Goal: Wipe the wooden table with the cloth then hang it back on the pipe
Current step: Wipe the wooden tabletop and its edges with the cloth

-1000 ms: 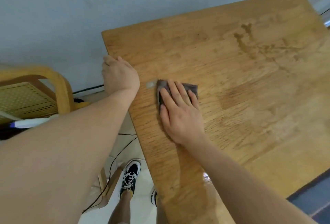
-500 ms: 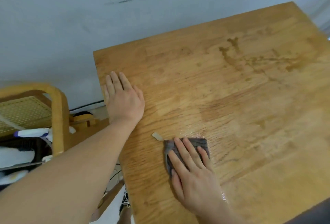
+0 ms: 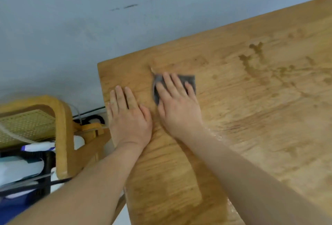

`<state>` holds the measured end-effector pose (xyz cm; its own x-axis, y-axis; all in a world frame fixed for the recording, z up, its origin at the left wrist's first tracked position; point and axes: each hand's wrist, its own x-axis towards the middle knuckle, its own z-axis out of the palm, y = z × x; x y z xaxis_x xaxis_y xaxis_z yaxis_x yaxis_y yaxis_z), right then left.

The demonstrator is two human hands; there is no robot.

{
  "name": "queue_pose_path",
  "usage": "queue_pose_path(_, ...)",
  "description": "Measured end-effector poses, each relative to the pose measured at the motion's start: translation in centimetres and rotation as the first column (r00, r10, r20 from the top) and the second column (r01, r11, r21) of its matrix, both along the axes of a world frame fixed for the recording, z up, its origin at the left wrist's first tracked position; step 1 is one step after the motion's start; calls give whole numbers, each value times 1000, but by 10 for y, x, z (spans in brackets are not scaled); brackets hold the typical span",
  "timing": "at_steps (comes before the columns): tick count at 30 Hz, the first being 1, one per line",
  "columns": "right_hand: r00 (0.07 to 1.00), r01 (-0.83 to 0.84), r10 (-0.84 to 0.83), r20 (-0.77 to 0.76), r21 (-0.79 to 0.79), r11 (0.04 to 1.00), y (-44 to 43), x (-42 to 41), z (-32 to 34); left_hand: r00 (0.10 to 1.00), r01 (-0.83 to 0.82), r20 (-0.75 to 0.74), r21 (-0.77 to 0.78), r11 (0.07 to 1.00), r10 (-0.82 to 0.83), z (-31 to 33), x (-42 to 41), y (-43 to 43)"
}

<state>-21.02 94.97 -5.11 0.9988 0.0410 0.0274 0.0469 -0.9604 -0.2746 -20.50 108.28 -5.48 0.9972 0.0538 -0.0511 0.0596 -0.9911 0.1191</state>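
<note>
Wooden surface (image 3: 251, 135) was mid-wipe: flat right hand (image 3: 177, 106) pressed the cloth (image 3: 188, 81), left hand (image 3: 128, 117) lay open beside. Stains (image 3: 255, 52) beyond probably needed wiping next.

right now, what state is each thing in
wooden table, dark blotches toward the far right, wet sheen in patches
right hand, fingers straight, pressing the cloth
left hand, flat on the wooden table, holding nothing
cloth, lying flat on the wooden table, mostly under the right hand
</note>
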Motion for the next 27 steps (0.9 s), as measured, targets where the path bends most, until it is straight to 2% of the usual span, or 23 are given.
queue_pose_path(3,980,-189,189,-63,6,982,-8,-63,6,1000,-5,4,-5,1000,5,1,2,0)
queue_pose_path(6,954,-298,297,-50,-22,954,-26,-43,5,1000,-2,-5,-14,1000,2,3,8,0)
queue_pose_path(9,994,-105,104,-31,-44,994,-21,30,3,1000,5,-13,-2,1000,-5,3,5,0)
queue_pose_path(12,991,116,-117,-64,-13,993,1,100,3,1000,-4,-21,11,1000,4,2,7,0)
queue_pose_path(15,992,117,-117,-52,-1,993,23,110,1,1000,-11,-17,3,1000,11,1,9,1)
queue_pose_path(18,999,-33,33,-30,21,999,23,43,3,1000,3,-20,-11,1000,-3,3,5,1)
queue_pose_path(24,994,13,-20,-107,-66,998,3,-163,10,998,13,-58,-34,999,-15,5,8,2)
queue_pose_path(27,994,-6,0,-106,-60,998,-3,-205,10,999,26,-47,-39,999,-27,5,6,3)
